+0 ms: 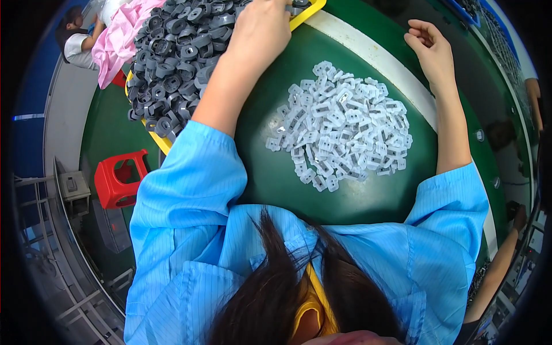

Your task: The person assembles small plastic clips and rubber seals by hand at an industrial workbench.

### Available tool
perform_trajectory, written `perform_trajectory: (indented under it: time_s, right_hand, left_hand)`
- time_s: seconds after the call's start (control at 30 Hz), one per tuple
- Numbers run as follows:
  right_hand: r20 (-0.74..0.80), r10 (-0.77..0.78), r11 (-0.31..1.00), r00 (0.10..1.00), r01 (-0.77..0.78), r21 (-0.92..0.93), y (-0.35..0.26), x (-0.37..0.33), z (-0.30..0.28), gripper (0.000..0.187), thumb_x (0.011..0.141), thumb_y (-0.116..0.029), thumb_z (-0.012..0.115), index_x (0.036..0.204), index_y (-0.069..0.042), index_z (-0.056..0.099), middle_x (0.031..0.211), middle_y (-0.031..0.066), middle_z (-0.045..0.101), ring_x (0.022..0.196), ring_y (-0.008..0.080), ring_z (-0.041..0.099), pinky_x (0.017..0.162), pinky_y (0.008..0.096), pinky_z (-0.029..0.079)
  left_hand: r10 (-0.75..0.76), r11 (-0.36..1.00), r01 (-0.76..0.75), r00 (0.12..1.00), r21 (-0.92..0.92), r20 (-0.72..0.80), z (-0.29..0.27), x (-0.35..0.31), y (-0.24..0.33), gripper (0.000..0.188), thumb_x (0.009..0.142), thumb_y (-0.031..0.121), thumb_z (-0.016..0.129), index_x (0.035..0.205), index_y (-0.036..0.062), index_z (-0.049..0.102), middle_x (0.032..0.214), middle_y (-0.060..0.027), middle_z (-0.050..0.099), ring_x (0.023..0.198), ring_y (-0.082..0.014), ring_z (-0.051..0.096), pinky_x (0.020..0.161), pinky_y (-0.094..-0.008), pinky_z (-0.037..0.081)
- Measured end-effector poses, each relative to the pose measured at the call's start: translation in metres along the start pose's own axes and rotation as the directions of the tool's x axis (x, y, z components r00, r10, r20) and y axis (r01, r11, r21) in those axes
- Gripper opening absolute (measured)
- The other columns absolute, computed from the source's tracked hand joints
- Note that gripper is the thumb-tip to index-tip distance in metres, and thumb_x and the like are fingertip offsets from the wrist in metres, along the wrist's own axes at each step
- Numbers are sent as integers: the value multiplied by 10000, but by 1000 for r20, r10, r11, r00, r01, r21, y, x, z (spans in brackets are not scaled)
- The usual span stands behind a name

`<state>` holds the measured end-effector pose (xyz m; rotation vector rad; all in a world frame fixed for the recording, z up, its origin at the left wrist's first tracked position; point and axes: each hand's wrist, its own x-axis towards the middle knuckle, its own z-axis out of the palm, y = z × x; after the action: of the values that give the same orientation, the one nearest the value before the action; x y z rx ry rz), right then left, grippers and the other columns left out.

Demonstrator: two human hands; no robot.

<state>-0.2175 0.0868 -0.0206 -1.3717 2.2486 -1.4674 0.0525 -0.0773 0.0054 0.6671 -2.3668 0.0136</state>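
Observation:
My left hand point(261, 29) reaches over the right part of a heap of dark grey plastic rings or clips point(178, 57), which fills a yellow tray point(310, 12). Its fingers run past the upper edge of the picture, so what they hold does not show. My right hand point(432, 50) is raised beyond the white strip on the right, its fingers curled inward and its thumb near the index finger. Whatever lies inside those fingers, if anything, is hidden. Between my arms a pile of small translucent white plastic pieces point(345, 123) lies on the green tabletop point(261, 172).
A white strip point(374, 54) crosses the table beyond the white pile. Pink cloth point(121, 40) hangs beside the tray at the upper left, near another person point(80, 43). A red plastic stool point(121, 178) stands on the left. Other people's arms point(494, 276) show along the right rim.

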Motion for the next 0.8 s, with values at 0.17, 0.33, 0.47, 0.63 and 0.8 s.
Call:
perform_trajectory:
  time_s: [0.17,0.33,0.47,0.63,0.8]
  right_hand:
    - [120,-114,988,986,101,115,-30,-14,10,253,810,-166,659,1024,-35,687,861,13,671,801,91,604,769,240,482]
    - [414,-240,965,878,170,199,-78,-37,41,204,802,-141,670,966,-20,681,833,68,666,777,138,622,745,272,495]
    - [492,-443,894,750,411,178,-84,-50,59,194,768,-167,697,901,-25,697,911,138,662,825,256,636,760,360,506]
    - [453,-99,994,886,107,8,-72,-40,33,201,798,-193,693,861,-2,692,726,102,665,660,173,630,654,306,503]
    - [415,155,977,896,-201,69,-42,-31,16,245,845,-250,684,894,-10,698,731,23,655,656,86,589,639,254,483]
  left_hand:
    - [17,975,-38,995,-219,-95,-19,7,22,69,836,19,580,897,-13,578,900,-200,553,862,-395,569,757,-424,479]
    - [90,933,-134,985,-335,-146,-22,13,46,92,824,-3,569,916,-7,574,913,-194,557,873,-392,574,754,-426,480]
    - [162,952,-167,986,-256,-40,-6,10,53,111,833,5,571,942,-5,586,919,-180,575,857,-360,590,730,-405,493]
    - [179,980,-153,960,-131,217,13,-7,49,103,834,97,630,904,25,651,928,-125,606,864,-330,619,775,-405,505]
    - [280,938,-247,953,-243,112,22,-11,47,167,746,101,741,810,23,609,956,-137,566,884,-334,587,787,-407,486]
